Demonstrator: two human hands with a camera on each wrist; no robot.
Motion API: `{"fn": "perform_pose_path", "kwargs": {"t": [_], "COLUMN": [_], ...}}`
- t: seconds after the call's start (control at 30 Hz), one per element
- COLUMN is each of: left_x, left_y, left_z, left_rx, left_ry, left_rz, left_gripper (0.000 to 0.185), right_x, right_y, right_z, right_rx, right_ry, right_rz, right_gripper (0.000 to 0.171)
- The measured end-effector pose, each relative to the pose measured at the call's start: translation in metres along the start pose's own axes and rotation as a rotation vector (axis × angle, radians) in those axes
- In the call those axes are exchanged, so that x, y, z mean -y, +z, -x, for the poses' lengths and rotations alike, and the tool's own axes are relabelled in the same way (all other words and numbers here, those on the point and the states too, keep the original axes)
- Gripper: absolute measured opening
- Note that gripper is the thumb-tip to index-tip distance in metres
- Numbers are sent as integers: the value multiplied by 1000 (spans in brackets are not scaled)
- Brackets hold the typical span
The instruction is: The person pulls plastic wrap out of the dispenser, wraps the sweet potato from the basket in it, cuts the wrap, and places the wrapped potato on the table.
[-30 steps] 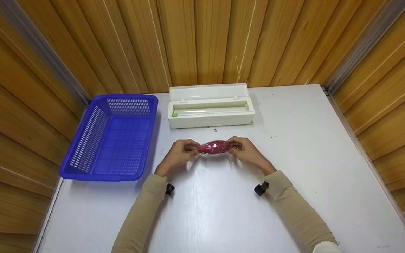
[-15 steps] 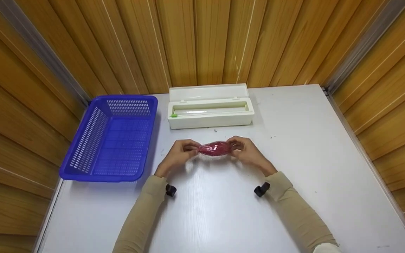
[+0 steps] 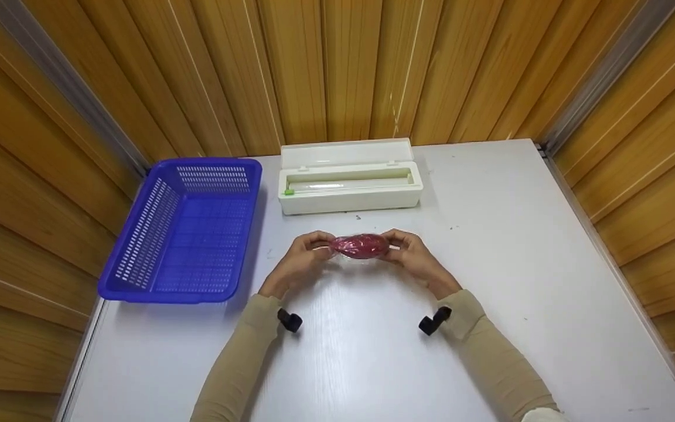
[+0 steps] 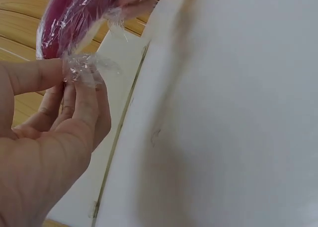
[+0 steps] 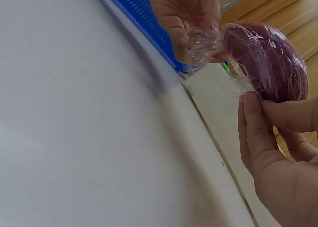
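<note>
A dark red oval item wrapped in clear cling film (image 3: 361,245) (image 4: 69,18) (image 5: 266,60) hangs just above the white table (image 3: 490,234), held at both ends. My left hand (image 3: 305,255) (image 4: 74,83) pinches the twisted film at its left end. At the other end my right hand (image 3: 411,252) (image 5: 263,117) pinches the film between thumb and fingers. The loose film bunches at each pinch.
A white cling film dispenser box (image 3: 349,179) lies open behind the hands. To the left stands a blue perforated plastic basket (image 3: 188,228). Wooden slat walls close in on three sides of the table.
The trailing film that hung under the item has been gathered up. The wrists have shifted slightly inward; the item stays at the same spot.
</note>
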State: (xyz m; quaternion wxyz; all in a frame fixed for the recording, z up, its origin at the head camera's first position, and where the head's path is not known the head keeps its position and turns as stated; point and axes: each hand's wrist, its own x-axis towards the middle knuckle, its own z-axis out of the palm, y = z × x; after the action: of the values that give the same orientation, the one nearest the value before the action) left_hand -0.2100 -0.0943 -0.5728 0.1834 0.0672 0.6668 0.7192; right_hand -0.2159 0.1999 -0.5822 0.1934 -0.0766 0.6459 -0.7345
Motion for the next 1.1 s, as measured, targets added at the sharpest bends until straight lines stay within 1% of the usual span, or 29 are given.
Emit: {"fn": "perform_pose_path", "kwargs": {"t": [0.13, 0.2, 0.27, 0.37, 0.47, 0.5, 0.57, 0.67, 0.77, 0.83, 1.03, 1.1], "left_x": [-2, -3, -4, -5, -3, -2, -1, 0, 2, 4, 7, 9], "left_y": [6, 10, 13, 17, 19, 20, 21, 23, 26, 28, 35, 37], "left_z": [1, 1, 1, 1, 1, 1, 1, 0, -1, -1, -5, -7], "left_rx": [-30, -56, -84, -130, -168, -179, -194, -208, -230, -246, -299, -312], "left_ry": [-43, -63, -82, -110, -133, -134, -135, -126, -97, -73, -17, -4], "left_rz": [85, 100, 78, 15, -41, -52, -57, -43, -4, 49, 254, 320], "left_gripper": [29, 24, 22, 31, 35, 35, 32, 28, 26, 26, 34, 34], "right_x": [0, -1, -1, -1, 0, 1, 2, 3, 4, 3, 0, 0], "right_y": [1, 1, 0, 0, 3, 5, 8, 12, 15, 17, 20, 22], "right_z": [1, 2, 2, 4, 4, 4, 4, 4, 4, 3, 2, 1], "right_rx": [8, 22, 50, 107, 137, 133, 108, 43, -7, -20, -24, -45], "right_ry": [14, 3, -15, -33, -19, -4, 23, 67, 95, 99, 72, 58], "right_rz": [-72, -112, -148, -233, -293, -308, -296, -269, -266, -273, -289, -308], "right_gripper": [29, 29, 30, 32, 30, 27, 21, 14, 11, 9, 9, 10]}}
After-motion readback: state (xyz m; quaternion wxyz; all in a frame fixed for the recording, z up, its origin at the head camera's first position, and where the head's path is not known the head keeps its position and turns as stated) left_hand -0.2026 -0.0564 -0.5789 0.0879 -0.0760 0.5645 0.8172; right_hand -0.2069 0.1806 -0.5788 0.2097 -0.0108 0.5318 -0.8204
